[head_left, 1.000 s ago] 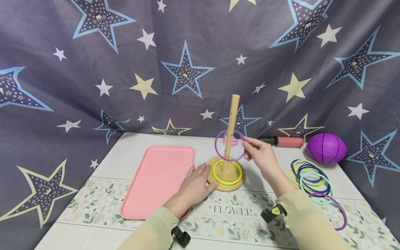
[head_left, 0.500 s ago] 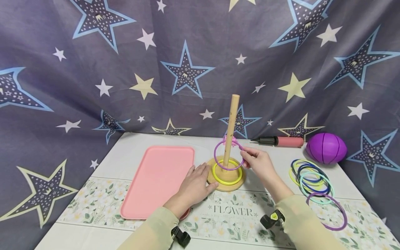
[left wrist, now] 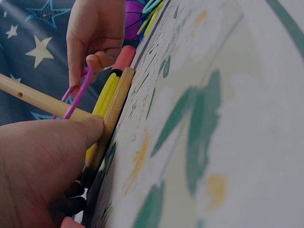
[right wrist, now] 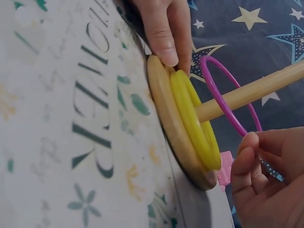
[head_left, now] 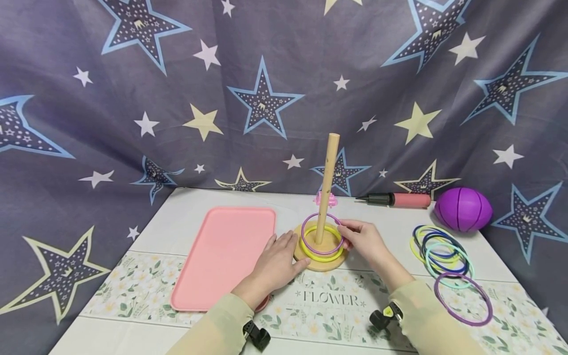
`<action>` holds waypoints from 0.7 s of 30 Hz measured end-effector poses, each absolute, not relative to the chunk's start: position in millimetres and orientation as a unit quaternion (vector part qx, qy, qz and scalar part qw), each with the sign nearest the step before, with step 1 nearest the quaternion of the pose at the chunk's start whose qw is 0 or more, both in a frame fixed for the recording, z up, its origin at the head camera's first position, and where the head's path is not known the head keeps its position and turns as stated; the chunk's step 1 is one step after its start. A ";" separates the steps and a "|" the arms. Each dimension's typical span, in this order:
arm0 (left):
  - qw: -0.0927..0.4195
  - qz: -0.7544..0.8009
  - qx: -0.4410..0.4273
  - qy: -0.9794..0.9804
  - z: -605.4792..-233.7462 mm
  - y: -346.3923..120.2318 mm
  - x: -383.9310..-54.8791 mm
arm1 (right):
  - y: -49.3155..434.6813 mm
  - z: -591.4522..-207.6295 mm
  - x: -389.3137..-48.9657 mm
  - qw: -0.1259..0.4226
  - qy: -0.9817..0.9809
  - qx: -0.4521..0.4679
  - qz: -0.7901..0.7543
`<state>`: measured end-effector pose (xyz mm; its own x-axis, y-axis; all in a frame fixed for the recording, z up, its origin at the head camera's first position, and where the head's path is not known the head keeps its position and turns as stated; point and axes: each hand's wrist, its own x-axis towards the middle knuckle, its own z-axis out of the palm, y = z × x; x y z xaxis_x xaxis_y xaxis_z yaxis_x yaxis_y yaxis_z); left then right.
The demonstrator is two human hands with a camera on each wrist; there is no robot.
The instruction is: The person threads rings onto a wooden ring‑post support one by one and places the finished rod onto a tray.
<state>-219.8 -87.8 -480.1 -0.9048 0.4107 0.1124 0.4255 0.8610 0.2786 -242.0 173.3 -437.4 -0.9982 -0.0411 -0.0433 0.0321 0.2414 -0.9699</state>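
Observation:
A wooden peg point(head_left: 329, 175) rises from a round wooden base point(head_left: 322, 267). Two yellow rings point(right wrist: 189, 111) appear stacked flat on that base, around the peg. My right hand point(head_left: 366, 242) pinches a purple ring point(right wrist: 221, 103) by its right edge, between thumb and fingers. The peg passes through this ring, which hangs tilted just above the yellow ones. My left hand point(head_left: 275, 262) lies with its fingers extended at the base's left side, its thumb touching the base rim in the left wrist view.
A pink tray point(head_left: 224, 256) lies left of my left hand. On the right are several loose rings point(head_left: 448, 256), with another purple ring point(head_left: 490, 308) nearer. Behind them sit a purple ball point(head_left: 463, 210) and a pink-and-black hand pump point(head_left: 410, 200). A small pink object point(head_left: 332, 200) stands behind the peg.
My right hand has lowered the purple ring along the peg, from mid-height to just above the yellow rings. My left hand has stayed in place at the base.

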 end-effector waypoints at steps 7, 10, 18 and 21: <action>0.024 -0.155 -0.216 -0.964 -478.1 -87.5 -218.3 | 174.3 -443.9 -242.2 0.046 0.796 0.008 -0.604; 0.024 -0.155 -0.217 -0.964 -478.5 -87.6 -218.7 | 174.9 -447.8 -243.9 0.045 0.796 0.011 -0.603; 0.025 -0.154 -0.215 -0.964 -480.0 -87.6 -219.7 | 176.4 -455.1 -245.3 0.041 0.803 0.010 -0.594; 0.026 -0.154 -0.215 -0.964 -480.5 -87.6 -219.7 | 176.6 -457.2 -245.5 0.042 0.809 0.013 -0.587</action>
